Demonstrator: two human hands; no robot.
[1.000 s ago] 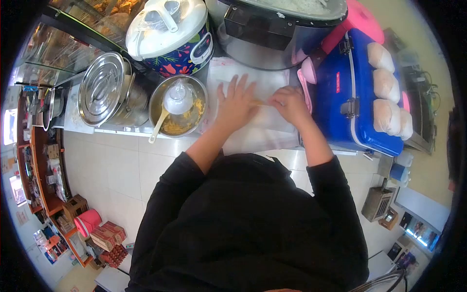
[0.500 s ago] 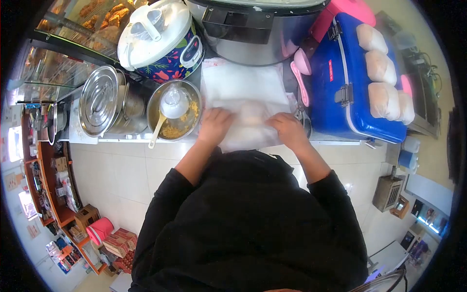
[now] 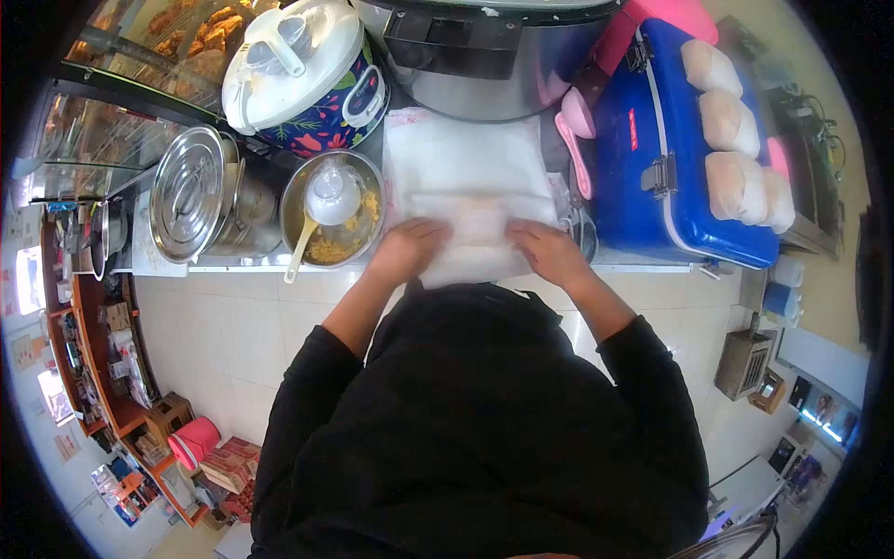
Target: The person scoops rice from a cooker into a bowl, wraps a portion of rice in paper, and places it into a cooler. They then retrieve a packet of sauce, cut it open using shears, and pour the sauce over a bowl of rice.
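Observation:
In front of my body, a sheet of wrapping paper [image 3: 480, 261] is folded around a pale bundle [image 3: 478, 224], whose contents I cannot make out. My left hand [image 3: 414, 248] grips the left side of the paper, fingers curled inward. At the opposite side, my right hand [image 3: 545, 248] pinches the paper with bent fingers. Slight motion blur covers the fold between them. Behind the bundle lies a stack of white paper sheets [image 3: 466, 154]. Close to my left hand stands a steel bowl [image 3: 291, 200] with yellow shredded food, a pale-handled ladle [image 3: 303, 244] and a translucent cup [image 3: 333, 194].
A blue cooler box [image 3: 619, 177] stands at right, with several wrapped bundles [image 3: 734, 186] on it. Pink scoops [image 3: 577, 116] lie beside it. At the back is a large cooker [image 3: 456, 79]; left are a floral rice cooker [image 3: 317, 121] and a lidded steel pot [image 3: 191, 196].
The paper has been folded tighter around the bundle, now a flatter roll. My left hand has shifted slightly toward me; my right hand has stayed nearly in place.

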